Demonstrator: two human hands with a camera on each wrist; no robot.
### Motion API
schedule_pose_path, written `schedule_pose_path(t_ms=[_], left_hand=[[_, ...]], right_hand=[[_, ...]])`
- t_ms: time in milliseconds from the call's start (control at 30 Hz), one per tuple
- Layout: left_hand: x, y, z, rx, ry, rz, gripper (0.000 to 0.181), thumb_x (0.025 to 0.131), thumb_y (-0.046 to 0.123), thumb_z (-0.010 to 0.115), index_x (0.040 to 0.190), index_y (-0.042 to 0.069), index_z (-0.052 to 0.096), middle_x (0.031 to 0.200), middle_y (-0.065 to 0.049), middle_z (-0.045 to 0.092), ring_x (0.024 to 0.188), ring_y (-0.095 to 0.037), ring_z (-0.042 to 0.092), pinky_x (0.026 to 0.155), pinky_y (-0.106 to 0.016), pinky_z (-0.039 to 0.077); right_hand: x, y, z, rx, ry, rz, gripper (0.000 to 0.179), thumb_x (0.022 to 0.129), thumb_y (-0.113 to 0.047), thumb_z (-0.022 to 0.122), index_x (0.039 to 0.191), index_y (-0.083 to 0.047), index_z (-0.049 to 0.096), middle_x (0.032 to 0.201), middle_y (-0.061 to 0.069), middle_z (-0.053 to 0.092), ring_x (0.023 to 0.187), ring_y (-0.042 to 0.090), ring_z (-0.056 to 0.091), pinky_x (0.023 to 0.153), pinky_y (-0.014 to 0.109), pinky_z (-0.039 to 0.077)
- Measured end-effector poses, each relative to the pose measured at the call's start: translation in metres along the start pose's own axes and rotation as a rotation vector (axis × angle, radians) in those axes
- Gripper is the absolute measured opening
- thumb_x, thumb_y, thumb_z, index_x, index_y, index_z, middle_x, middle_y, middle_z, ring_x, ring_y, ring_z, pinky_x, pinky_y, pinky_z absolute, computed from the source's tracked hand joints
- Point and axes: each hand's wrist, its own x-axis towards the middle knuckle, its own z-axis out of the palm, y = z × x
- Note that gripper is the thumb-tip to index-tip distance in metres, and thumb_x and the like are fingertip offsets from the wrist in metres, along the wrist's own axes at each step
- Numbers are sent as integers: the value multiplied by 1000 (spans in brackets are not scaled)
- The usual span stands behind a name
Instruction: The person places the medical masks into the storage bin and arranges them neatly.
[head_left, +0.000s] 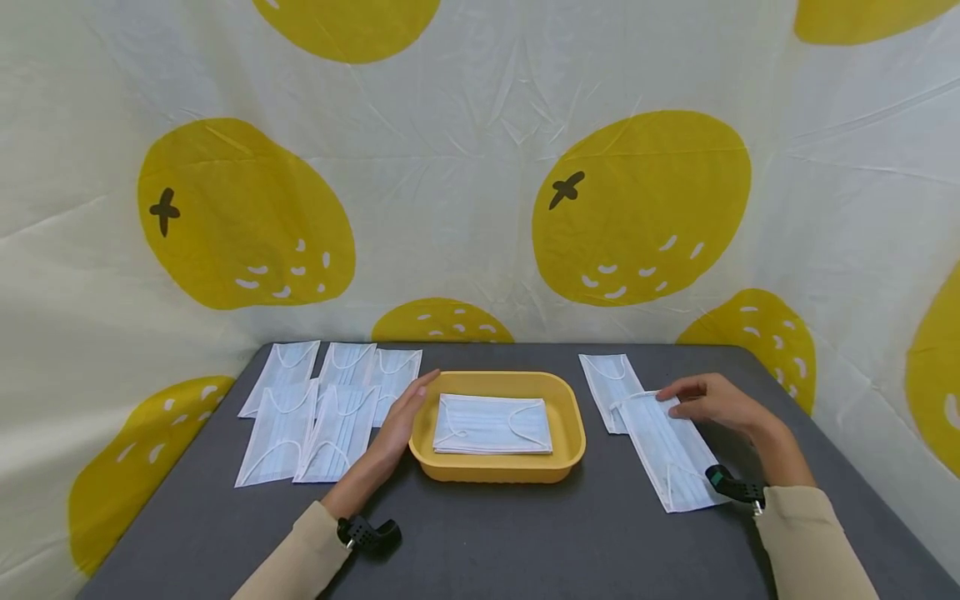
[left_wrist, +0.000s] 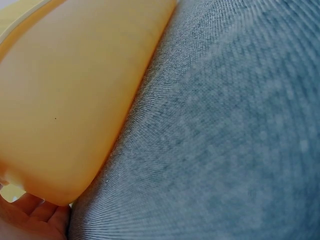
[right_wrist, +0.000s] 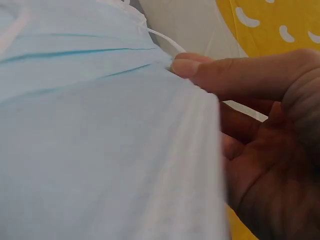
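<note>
My right hand (head_left: pixel 716 404) pinches the upper edge of a light-blue face mask (head_left: pixel 671 458) between thumb and fingers. In the right wrist view the thumb (right_wrist: pixel 235 75) presses on the mask's edge and the pleats (right_wrist: pixel 100 55) fill the left side. Another face mask (head_left: pixel 607 379) lies just behind it on the table. At the centre stands a yellow plastic basket (head_left: pixel 498 468) with a flat stack of face masks (head_left: pixel 491 425) inside. Against the basket's left side rests my left hand (head_left: pixel 393 429), fingers extended. Its fingers (left_wrist: pixel 42 212) show at the basket's corner in the left wrist view.
Several more face masks (head_left: pixel 277 433) lie in two overlapping rows at the left of the dark grey table (head_left: pixel 525 542). A pale curtain (head_left: pixel 450 208) printed with yellow fruit hangs right behind the table's back edge. Both wrists wear black straps with small devices.
</note>
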Motion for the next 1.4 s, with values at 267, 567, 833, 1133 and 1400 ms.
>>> schedule_pose_path(t_ms=[267, 567, 833, 1133, 1400], left_hand=[[-2, 0, 1, 5, -1, -6, 50, 115, 34, 28, 159, 13, 39, 169, -11, 33, 160, -32, 22, 131, -55, 12], [-3, -1, 1, 8, -1, -6, 50, 115, 34, 28, 159, 15, 39, 169, -10, 33, 160, -32, 22, 131, -55, 11], [-2, 0, 0, -3, 4, 1, 49, 115, 32, 29, 159, 14, 40, 168, -10, 34, 159, -31, 23, 131, -52, 12], [0, -1, 0, -2, -5, -6, 50, 114, 34, 29, 159, 15, 39, 169, -10, 33, 160, -31, 21, 131, -54, 11], [1, 1, -1, -1, -7, -4, 50, 115, 33, 28, 159, 15, 39, 169, -9, 33, 160, -30, 21, 131, -54, 10]], right_hand=[[6, 4, 6, -29, 52, -6, 32, 95, -16, 72, 122, 1, 73, 127, 24, 68, 93, 14, 58, 77, 25, 54], [9, 4, 12, -4, 40, -7, 35, 94, -12, 73, 125, 3, 71, 129, 25, 66, 98, 18, 54, 80, 23, 50], [9, 3, 12, 3, 58, 19, 39, 92, -12, 74, 128, 2, 70, 138, 28, 62, 108, 24, 55, 85, 26, 49], [9, 6, 12, 33, 42, -37, 40, 93, -7, 72, 131, 4, 67, 144, 31, 57, 121, 21, 54, 89, 21, 51], [10, 7, 12, 29, 66, -35, 43, 92, -9, 73, 132, 3, 67, 146, 30, 56, 121, 21, 53, 88, 20, 50]])
